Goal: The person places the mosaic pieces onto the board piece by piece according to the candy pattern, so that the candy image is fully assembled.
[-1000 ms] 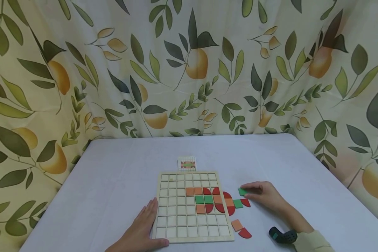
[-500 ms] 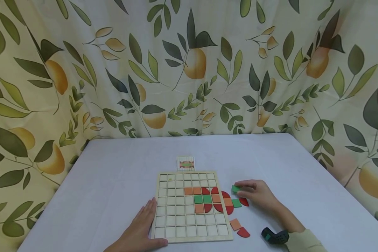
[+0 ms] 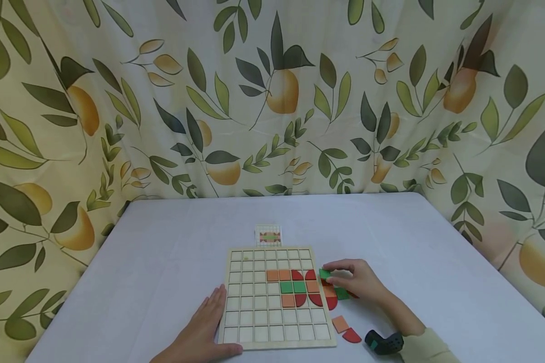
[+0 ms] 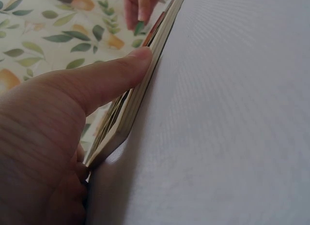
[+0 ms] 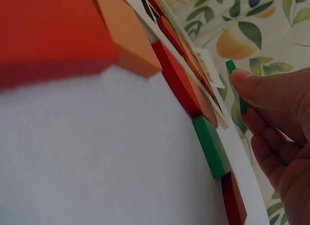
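Observation:
My right hand (image 3: 361, 280) pinches a green square tile (image 5: 230, 70) between thumb and fingers. In the head view the tile is in the air by the right edge of the wooden grid board (image 3: 254, 346). My left hand (image 3: 200, 327) lies along the board's left side with fingers straight, its thumb (image 4: 111, 80) against the front edge. In the grid sit orange squares (image 3: 272, 275), two green squares (image 3: 286, 287) and red quarter-circle tiles (image 3: 315, 300). Just right of the board, more tiles lie on the cloth, including a green square (image 5: 211, 146), partly under my right hand in the head view.
A small pattern card (image 3: 268, 235) stands behind the board's far edge. A loose orange square (image 3: 340, 324) and a red quarter-circle (image 3: 351, 336) lie near the front right. A black device (image 3: 383, 343) is on the right wrist. A leaf-print curtain (image 3: 272, 101) rises behind the table.
My right hand has moved left with the green tile, from over the cloth to the board's right edge. The left hand and the tiles in the grid stay put.

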Motion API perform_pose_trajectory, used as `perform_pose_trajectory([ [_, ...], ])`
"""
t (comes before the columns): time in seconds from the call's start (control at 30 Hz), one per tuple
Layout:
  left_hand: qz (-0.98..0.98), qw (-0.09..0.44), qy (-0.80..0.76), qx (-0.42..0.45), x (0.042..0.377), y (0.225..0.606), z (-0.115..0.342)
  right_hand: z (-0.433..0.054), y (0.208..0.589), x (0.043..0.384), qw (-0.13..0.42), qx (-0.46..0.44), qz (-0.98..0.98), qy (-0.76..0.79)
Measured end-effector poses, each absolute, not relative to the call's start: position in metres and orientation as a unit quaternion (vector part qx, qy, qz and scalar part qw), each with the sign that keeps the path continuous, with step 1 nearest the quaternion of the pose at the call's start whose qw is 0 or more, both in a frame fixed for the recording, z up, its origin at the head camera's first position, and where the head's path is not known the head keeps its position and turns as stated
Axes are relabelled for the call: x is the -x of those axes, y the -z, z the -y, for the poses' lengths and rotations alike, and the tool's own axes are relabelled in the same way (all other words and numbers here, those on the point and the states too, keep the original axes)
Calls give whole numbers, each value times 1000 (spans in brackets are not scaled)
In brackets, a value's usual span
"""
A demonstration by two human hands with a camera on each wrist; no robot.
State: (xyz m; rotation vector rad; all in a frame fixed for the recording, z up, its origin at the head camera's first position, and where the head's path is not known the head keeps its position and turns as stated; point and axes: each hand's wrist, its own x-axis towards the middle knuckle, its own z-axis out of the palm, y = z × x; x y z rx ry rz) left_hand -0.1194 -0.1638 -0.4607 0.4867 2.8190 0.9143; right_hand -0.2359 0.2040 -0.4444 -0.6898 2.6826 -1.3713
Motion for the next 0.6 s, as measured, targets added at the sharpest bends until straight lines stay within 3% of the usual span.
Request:
perform_pose_trajectory([
  [0.17, -938, 73, -301, -157, 120, 461, 163, -193, 442, 235, 22, 266, -853, 448],
  [0.6, -935, 69, -305, -166, 119, 461, 164, -160, 426, 227, 30, 279, -844, 457],
])
